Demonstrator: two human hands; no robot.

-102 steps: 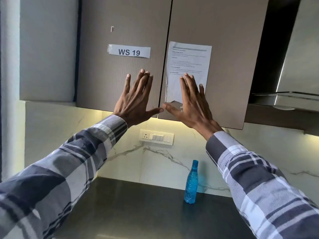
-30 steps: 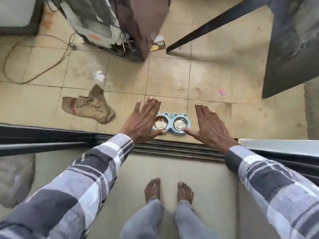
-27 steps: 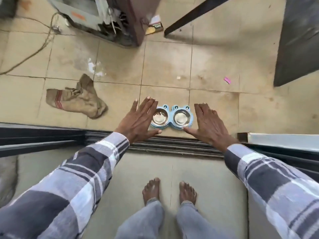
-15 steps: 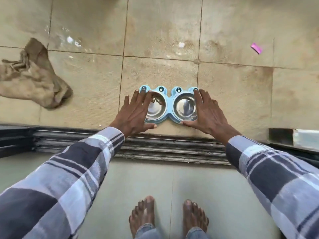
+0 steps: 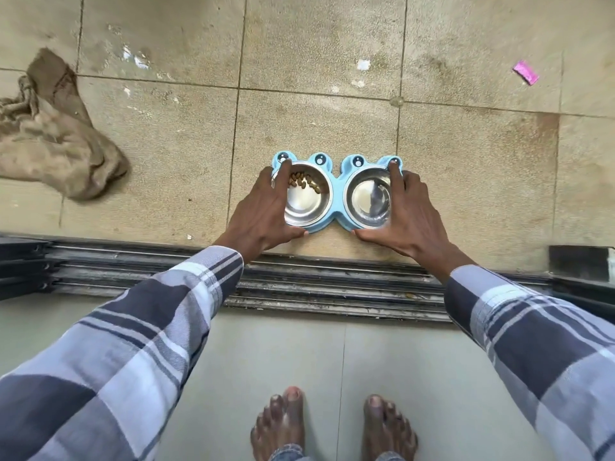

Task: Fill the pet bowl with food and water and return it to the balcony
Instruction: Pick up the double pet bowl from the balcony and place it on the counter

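Two bare feet (image 5: 332, 424) stand on the grey indoor floor, just short of the sliding-door track (image 5: 332, 287). Past it, on the balcony tiles (image 5: 319, 61), sits one blue frog-eyed pet bowl (image 5: 335, 181) with two steel cups; the left one holds a few brown kibbles (image 5: 303, 183). The left hand (image 5: 263, 214) and right hand (image 5: 409, 214) now clasp its two ends, each grip wrapped on the rim, where half a second ago they only reached it. Farther off lie one burlap sack (image 5: 53, 141) and one pink scrap (image 5: 525, 72). No writing shows.
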